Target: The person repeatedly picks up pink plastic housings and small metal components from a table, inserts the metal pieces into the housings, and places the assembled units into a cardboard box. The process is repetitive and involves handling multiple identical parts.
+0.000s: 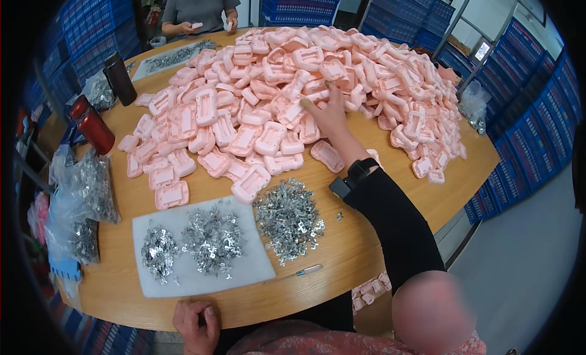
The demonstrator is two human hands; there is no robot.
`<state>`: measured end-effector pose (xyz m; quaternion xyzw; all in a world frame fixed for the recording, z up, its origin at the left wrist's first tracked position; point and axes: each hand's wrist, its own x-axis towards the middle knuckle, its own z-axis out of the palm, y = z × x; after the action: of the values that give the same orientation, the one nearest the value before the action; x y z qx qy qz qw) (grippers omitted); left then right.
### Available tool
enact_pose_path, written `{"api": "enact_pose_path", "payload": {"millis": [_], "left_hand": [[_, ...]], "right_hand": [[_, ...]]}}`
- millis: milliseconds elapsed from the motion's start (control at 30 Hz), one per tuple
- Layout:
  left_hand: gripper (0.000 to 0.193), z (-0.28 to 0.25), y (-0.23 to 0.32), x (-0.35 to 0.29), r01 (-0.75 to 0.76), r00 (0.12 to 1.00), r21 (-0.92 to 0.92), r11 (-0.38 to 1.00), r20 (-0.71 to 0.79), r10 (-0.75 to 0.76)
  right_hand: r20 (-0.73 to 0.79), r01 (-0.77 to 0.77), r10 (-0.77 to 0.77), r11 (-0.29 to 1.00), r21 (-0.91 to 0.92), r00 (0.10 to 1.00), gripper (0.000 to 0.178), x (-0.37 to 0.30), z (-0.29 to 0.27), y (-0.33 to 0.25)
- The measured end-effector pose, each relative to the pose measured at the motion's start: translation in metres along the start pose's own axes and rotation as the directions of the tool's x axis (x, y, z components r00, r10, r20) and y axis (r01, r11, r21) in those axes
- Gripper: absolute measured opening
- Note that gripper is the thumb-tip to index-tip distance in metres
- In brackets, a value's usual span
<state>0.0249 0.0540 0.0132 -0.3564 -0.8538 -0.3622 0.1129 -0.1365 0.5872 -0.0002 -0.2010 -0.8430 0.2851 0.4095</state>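
Note:
My right hand [329, 114] reaches far across the round wooden table [360, 245], in a black sleeve with a dark wrist device. Its fingers lie spread on the near side of a big heap of pink plastic housings [317, 68], touching several, with none clearly gripped. My left hand [196, 324] rests at the table's near edge, curled into a loose fist with nothing visible in it. Just beyond it lies a white foam pad [256, 266] carrying two small heaps of shiny metal clips [210, 239].
A larger clip pile [288, 217] sits on the bare wood, with a small clear-handled tool [299, 272] near it. A red bottle [94, 128], a dark bottle [119, 79] and bags of clips [85, 196] stand left. Another person [198, 10] works opposite. Blue crates [525, 129] ring the table.

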Motion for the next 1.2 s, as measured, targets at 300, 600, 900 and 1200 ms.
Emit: {"api": "enact_pose_path", "payload": {"millis": [300,600,900,1200], "left_hand": [[0.010,0.011,-0.015,-0.011,0.005,0.998,0.023,1.000,-0.069,-0.004],[0.013,-0.031,0.007,0.033,-0.064,0.997,-0.011,0.998,0.037,0.064],[0.056,0.046,0.010,0.195,-0.180,0.959,0.206,0.962,0.256,0.125],[0.064,0.071,0.030,0.231,-0.078,0.832,0.405,0.911,0.530,-0.164]], "right_hand": [[0.254,-0.032,0.054,0.996,-0.088,0.966,0.097,-0.003,0.039,-0.054],[0.440,0.006,0.056,0.990,-0.139,0.896,0.055,-0.021,-0.058,-0.076],[0.439,-0.075,0.213,0.947,-0.311,0.873,0.047,-0.076,-0.137,-0.021],[0.505,0.191,0.095,0.853,-0.486,0.858,0.054,-0.106,-0.116,-0.036]]}}
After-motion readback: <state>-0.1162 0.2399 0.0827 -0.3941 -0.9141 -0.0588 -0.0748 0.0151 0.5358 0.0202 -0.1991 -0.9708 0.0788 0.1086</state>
